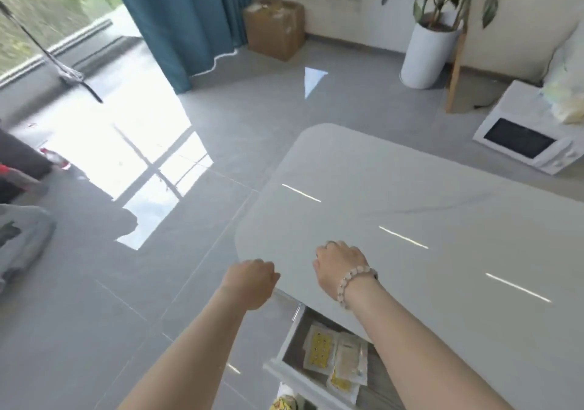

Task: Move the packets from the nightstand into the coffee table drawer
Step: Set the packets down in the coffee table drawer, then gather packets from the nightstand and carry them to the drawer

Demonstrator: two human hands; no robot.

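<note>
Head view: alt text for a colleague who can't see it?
Several packets lie in the open drawer under the white coffee table. Near the table's edge, the left hand and right hand are curled, with nothing visible in them.

Packets (319,346) lie in the open drawer (290,340).

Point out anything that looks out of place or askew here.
A microwave seems to sit on the floor at right, an odd spot. The drawer stands open, its packets overlapping and askew.
</note>
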